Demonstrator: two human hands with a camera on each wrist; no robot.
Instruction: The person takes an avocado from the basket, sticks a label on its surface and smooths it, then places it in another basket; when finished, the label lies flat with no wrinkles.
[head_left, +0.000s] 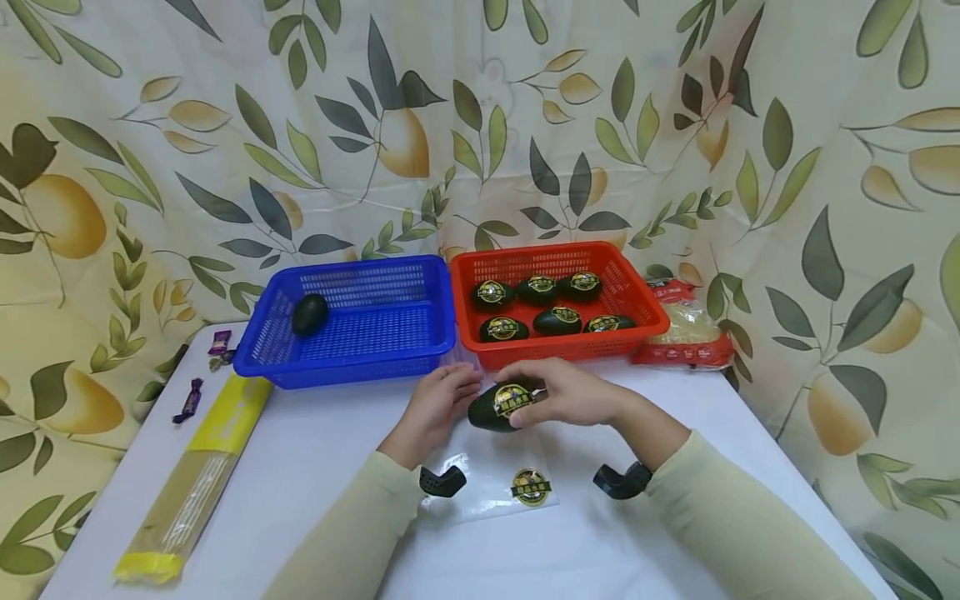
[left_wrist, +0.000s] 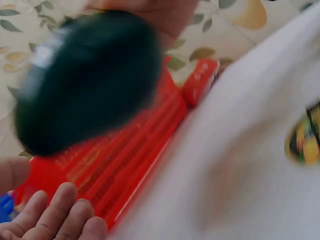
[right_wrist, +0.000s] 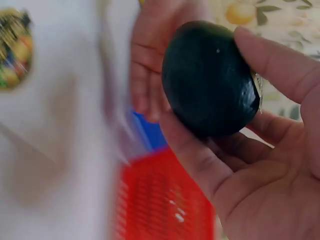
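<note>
My right hand grips a smooth dark green avocado between thumb and fingers, above the white table. A round black-and-gold label shows on the avocado's side in the head view. My left hand is close beside it, its fingers extended and holding nothing; the left wrist view shows its fingertips apart from the fruit. Below the hands lies a clear plastic sheet with a matching round label near its right edge. In the right wrist view, the avocado shows a plain side.
A blue basket with one dark green avocado stands at the back left. Beside it, a red basket holds several labelled avocados. A red-and-clear food packet is at right; a long yellow packet and small purple wrapped sweets lie left.
</note>
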